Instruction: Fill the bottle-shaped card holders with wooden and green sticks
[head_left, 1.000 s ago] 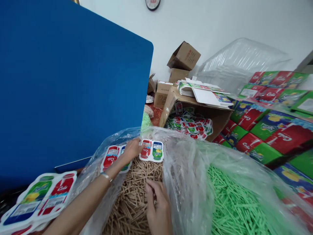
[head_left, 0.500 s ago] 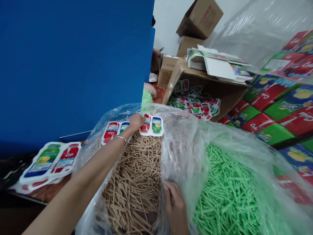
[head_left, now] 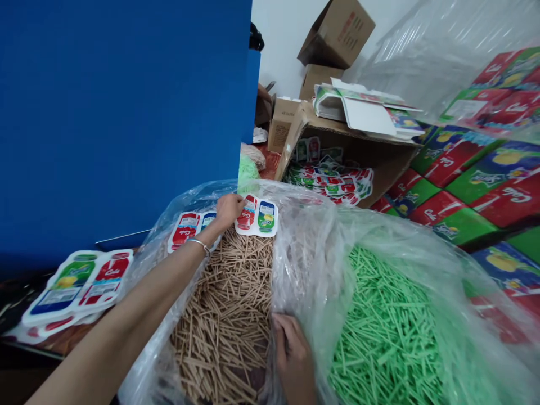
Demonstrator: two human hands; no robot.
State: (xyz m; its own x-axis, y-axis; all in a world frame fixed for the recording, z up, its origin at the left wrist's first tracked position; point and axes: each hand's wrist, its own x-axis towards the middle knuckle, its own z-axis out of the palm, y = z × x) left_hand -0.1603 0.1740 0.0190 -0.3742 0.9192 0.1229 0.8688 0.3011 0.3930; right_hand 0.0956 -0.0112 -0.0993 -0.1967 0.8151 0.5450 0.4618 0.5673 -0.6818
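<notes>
My left hand (head_left: 230,209), a metal bangle on its wrist, is closed with its fingertips at the left edge of a printed Cola and Sprite card (head_left: 266,218). That card is at the far end of a clear plastic bag (head_left: 310,247) of brown paper sticks (head_left: 223,315). Partly behind my left wrist, a second similar card (head_left: 184,232) is at the bag's left side. Lower down, my right hand (head_left: 295,357) has its fingers curled at the plastic between the brown sticks and the green sticks (head_left: 388,332).
More printed cards (head_left: 76,284) are stacked at the left beside a large blue panel (head_left: 122,118). Beyond the bags, a tilted open carton (head_left: 392,169) contains many cards. Printed soda boxes (head_left: 472,197) are piled on the right. A person's hand (head_left: 264,94) shows past the panel.
The view has shifted slightly, so most things appear a little further left. Both hands keep nearly the same places at the card and the plastic.
</notes>
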